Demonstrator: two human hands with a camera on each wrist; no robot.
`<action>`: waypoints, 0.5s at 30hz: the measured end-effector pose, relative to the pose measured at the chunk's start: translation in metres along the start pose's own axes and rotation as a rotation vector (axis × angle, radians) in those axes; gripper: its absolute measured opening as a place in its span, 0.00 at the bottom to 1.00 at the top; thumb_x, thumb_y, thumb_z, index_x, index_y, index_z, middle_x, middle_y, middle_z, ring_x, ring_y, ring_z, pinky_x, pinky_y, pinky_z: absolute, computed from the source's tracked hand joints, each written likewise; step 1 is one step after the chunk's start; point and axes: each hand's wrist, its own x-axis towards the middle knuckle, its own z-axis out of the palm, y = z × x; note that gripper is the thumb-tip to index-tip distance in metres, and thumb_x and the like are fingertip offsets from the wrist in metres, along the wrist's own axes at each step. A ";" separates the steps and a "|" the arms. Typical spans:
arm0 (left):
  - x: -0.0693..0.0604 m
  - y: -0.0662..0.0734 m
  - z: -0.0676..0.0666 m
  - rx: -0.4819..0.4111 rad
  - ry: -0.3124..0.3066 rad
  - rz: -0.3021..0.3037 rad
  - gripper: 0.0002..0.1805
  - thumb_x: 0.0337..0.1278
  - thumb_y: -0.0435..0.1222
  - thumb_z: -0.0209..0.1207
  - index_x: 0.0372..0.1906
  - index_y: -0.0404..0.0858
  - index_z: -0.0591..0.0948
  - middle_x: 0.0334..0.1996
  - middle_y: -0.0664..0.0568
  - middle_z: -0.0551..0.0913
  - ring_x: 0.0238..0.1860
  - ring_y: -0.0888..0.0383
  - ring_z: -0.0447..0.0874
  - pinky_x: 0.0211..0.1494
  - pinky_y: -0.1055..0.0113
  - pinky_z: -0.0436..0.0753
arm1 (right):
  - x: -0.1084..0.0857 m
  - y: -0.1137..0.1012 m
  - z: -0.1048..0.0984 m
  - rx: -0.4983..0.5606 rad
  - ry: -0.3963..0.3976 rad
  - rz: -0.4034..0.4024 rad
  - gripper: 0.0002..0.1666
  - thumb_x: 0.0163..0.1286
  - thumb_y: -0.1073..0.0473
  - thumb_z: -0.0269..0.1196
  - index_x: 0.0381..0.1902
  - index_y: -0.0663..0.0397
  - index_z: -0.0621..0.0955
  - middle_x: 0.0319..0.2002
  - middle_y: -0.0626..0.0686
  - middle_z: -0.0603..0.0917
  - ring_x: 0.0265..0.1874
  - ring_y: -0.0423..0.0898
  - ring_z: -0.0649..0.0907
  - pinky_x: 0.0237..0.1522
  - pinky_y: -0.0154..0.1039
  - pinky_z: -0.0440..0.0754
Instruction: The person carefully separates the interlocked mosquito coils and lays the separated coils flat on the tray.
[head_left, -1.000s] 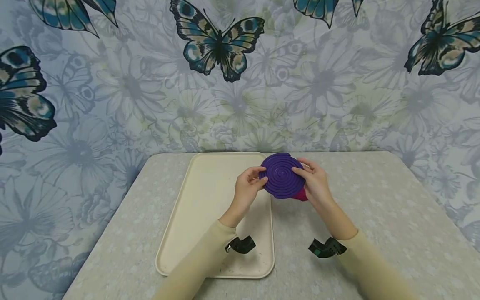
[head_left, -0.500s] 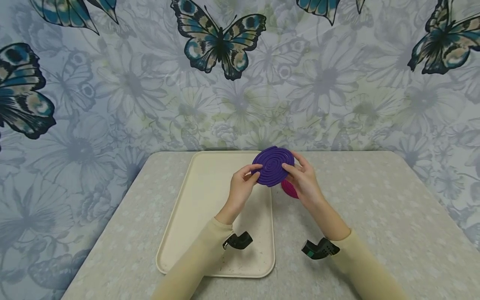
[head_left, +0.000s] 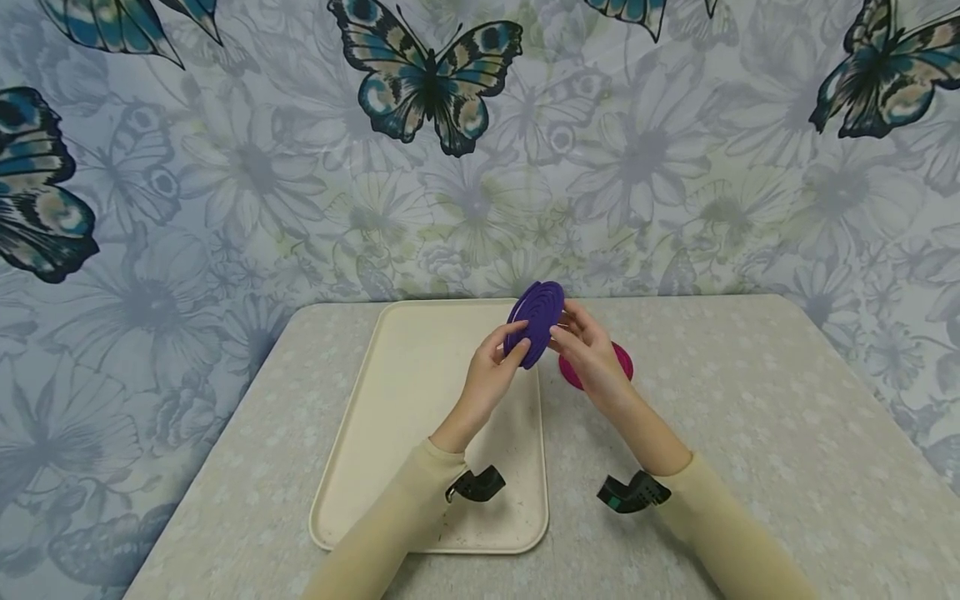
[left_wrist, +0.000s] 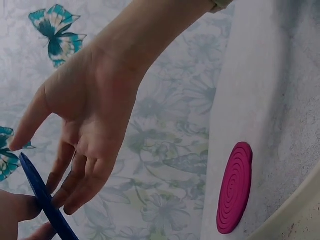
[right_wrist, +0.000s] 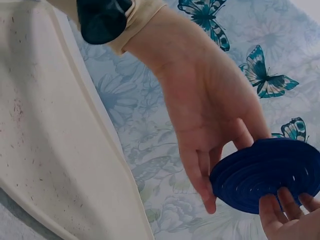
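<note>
A purple disc (head_left: 536,321) with spiral ridges on its face is held up above the right far part of the tray. It is tilted so its face looks narrow in the head view. My left hand (head_left: 483,379) pinches its left edge between thumb and fingers. My right hand (head_left: 600,358) holds the opposite edge, fingers behind it and thumb near the rim. In the left wrist view the disc (left_wrist: 45,200) appears edge-on, with the right hand (left_wrist: 95,110) across from it. The right wrist view shows the ridged disc (right_wrist: 265,175) between both hands.
A magenta ridged disc (head_left: 624,358) lies on the table right of the tray, partly hidden behind my right hand. The cream tray (head_left: 390,467) lies under my left arm, with dark specks on it. Behind the table (head_left: 750,400) stands a butterfly-patterned wall (head_left: 645,208).
Both hands have moved a little left and up with the purple disc, turning it from nearly face-on to steeply tilted. More of the magenta disc shows now.
</note>
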 end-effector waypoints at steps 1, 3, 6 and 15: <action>0.000 0.001 0.000 -0.014 0.005 0.005 0.21 0.67 0.38 0.53 0.63 0.39 0.74 0.67 0.41 0.68 0.63 0.42 0.74 0.59 0.55 0.80 | 0.000 0.001 0.000 -0.034 -0.001 -0.005 0.31 0.72 0.61 0.52 0.71 0.58 0.58 0.54 0.46 0.74 0.53 0.38 0.76 0.55 0.30 0.77; -0.001 0.002 -0.001 -0.037 0.014 0.010 0.21 0.67 0.38 0.53 0.62 0.38 0.74 0.66 0.42 0.68 0.63 0.43 0.73 0.60 0.56 0.79 | 0.000 0.001 0.000 -0.093 0.001 -0.017 0.33 0.72 0.61 0.53 0.72 0.55 0.58 0.58 0.49 0.73 0.55 0.39 0.74 0.57 0.31 0.75; -0.001 0.003 -0.002 -0.072 0.018 0.010 0.21 0.67 0.38 0.54 0.62 0.38 0.75 0.66 0.43 0.68 0.64 0.44 0.73 0.63 0.57 0.77 | 0.000 0.003 0.000 -0.171 0.016 -0.039 0.36 0.71 0.62 0.54 0.73 0.51 0.56 0.61 0.56 0.72 0.55 0.39 0.73 0.57 0.30 0.73; -0.004 0.007 -0.002 -0.177 -0.049 -0.105 0.23 0.69 0.42 0.51 0.67 0.45 0.70 0.66 0.42 0.68 0.64 0.47 0.72 0.70 0.52 0.68 | 0.000 0.010 0.009 -0.269 -0.025 -0.200 0.53 0.61 0.73 0.62 0.75 0.49 0.47 0.65 0.62 0.62 0.51 0.37 0.76 0.47 0.26 0.81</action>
